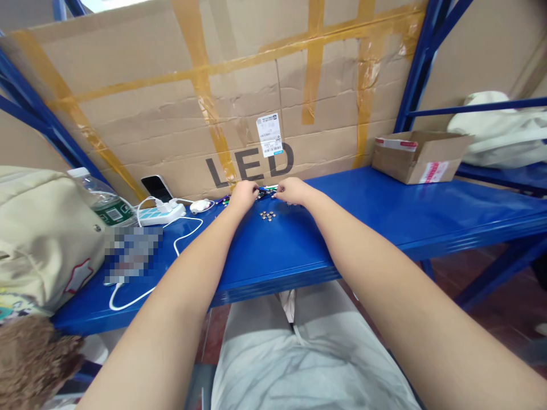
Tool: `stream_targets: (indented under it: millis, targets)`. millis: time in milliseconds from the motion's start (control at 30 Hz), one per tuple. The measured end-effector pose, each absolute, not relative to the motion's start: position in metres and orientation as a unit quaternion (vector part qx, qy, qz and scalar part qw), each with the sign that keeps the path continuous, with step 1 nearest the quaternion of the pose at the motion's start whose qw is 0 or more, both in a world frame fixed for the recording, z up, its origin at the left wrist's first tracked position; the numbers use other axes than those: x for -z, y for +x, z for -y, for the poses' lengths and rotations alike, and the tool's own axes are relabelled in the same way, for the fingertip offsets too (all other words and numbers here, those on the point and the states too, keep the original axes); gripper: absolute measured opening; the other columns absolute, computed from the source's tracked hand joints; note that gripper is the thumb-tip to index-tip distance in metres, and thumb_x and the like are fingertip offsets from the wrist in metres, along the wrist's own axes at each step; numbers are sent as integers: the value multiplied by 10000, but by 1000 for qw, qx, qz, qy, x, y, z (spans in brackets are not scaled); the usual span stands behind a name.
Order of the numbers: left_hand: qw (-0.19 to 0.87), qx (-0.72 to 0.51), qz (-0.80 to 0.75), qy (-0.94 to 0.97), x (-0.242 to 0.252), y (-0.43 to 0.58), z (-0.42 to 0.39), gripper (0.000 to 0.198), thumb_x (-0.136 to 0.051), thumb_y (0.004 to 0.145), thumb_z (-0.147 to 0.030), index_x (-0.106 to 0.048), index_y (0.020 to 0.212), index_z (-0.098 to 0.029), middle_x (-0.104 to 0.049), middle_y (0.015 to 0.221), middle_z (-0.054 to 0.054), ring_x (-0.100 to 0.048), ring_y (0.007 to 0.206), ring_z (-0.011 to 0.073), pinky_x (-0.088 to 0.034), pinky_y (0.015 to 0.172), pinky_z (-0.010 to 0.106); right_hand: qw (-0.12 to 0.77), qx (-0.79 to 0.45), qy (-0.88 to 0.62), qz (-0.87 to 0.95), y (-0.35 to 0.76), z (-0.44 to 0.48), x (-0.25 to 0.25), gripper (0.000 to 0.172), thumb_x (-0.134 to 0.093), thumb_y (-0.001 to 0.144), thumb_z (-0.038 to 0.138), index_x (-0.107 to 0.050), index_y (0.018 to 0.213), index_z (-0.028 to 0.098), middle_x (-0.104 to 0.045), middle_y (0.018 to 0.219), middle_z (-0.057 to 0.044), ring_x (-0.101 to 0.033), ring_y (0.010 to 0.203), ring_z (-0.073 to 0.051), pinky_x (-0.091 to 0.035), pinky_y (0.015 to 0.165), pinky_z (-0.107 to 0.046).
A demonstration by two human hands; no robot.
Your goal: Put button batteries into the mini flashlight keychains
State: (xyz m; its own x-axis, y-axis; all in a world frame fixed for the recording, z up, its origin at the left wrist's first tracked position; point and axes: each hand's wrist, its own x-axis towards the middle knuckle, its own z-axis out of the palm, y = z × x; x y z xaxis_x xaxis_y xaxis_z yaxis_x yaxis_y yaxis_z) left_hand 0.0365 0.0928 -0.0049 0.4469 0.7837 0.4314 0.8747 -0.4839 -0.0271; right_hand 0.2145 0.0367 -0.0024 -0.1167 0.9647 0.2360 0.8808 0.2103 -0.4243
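Observation:
Both arms reach to the far side of the blue table [427, 210]. My left hand [244, 195] is closed with fingers curled, at a small heap of slim coloured pen-like pieces [268, 189]. On the other side of that heap my right hand [294, 190] is closed in a pinch. What either hand grips is too small and too hidden to name. In front of the hands lies a cluster of several small round copper-coloured pieces [268, 216]. A few more small bits lie under my right hand, partly hidden.
A tall cardboard sheet [162, 131] stands behind the table. To the left are a power strip [164, 213] with white cables, a phone [156, 188], a bottle [109, 199] and a cream bag [47, 239]. An open cardboard box [416, 156] sits at the back right.

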Motion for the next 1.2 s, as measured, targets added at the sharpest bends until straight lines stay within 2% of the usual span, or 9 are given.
stream_targets:
  millis: [133, 200, 300, 400, 600, 833, 933, 1033, 1200]
  targets:
    - [80, 332, 475, -811, -12, 27, -69, 269, -551, 843, -178, -732, 1040, -148, -737, 1040, 93, -661, 984, 222, -494, 928, 329, 335, -50, -576, 743, 211, -46, 11, 519, -678, 808, 300, -559, 1285, 133, -669, 1148, -148, -651, 985, -245, -501, 827, -331]
    - [20, 380, 470, -796, -20, 23, -57, 235, -581, 830, -185, -738, 1002, -154, -747, 1008, 78, -676, 950, 200, -507, 913, 310, 370, -38, -552, 747, 210, -50, 13, 626, -699, 795, 294, -490, 1361, 125, -610, 1268, -173, -600, 1124, -269, -482, 908, -357]
    - [-54, 416, 467, -778, -28, 17, -44, 201, -626, 815, -220, -742, 966, -156, -753, 978, 68, -686, 937, 192, -521, 885, 298, 386, -41, -524, 758, 208, -51, 12, 367, -660, 830, 256, -612, 1174, 135, -665, 1169, -140, -624, 1068, -252, -485, 897, -352]
    - [-96, 428, 467, -767, -31, 14, -40, 189, -648, 807, -247, -736, 946, -153, -751, 966, 68, -685, 922, 187, -524, 873, 297, 393, -92, -529, 747, 204, -46, 8, 124, -577, 900, 262, -636, 926, 156, -712, 938, -92, -665, 848, -199, -517, 751, -308]
    - [-63, 372, 465, -801, -30, 11, -40, 200, -592, 855, -250, -700, 983, -141, -733, 1008, 84, -663, 940, 196, -510, 882, 314, 387, -293, -514, 707, 194, -38, 7, 118, -490, 973, 275, -503, 903, 181, -706, 997, -88, -628, 646, -102, -452, 447, -174]
    - [19, 196, 364, -910, -22, 11, -42, 266, -574, 889, -276, -695, 1099, -169, -714, 1127, 88, -644, 1032, 218, -472, 913, 310, 336, -317, -509, 726, 187, -28, 3, 123, -520, 956, 204, -559, 849, 157, -694, 877, -63, -571, 566, -64, -463, 458, -147]
    - [24, 209, 388, -897, -21, 9, -45, 252, -530, 909, -297, -727, 1003, -171, -740, 1008, 80, -658, 923, 213, -479, 825, 302, 342, -314, -512, 722, 185, -27, 3, 67, -537, 947, 208, -580, 944, 156, -683, 808, -41, -579, 553, -72, -492, 480, -165]
    - [-38, 255, 438, -861, -22, 8, -43, 304, -502, 920, -359, -729, 880, -162, -728, 783, 55, -644, 712, 175, -471, 667, 273, 333, -278, -524, 733, 185, -31, 7, 167, -584, 917, 226, -563, 1066, 155, -674, 783, -29, -596, 550, -93, -497, 467, -189]
    - [-121, 294, 458, -830, -22, 10, -41, 351, -477, 934, -390, -692, 796, -150, -693, 677, 33, -616, 608, 141, -456, 588, 245, 282, -223, -500, 788, 187, -38, 13, 65, -532, 920, 206, -571, 897, 159, -666, 794, -38, -595, 570, -96, -487, 468, -188]
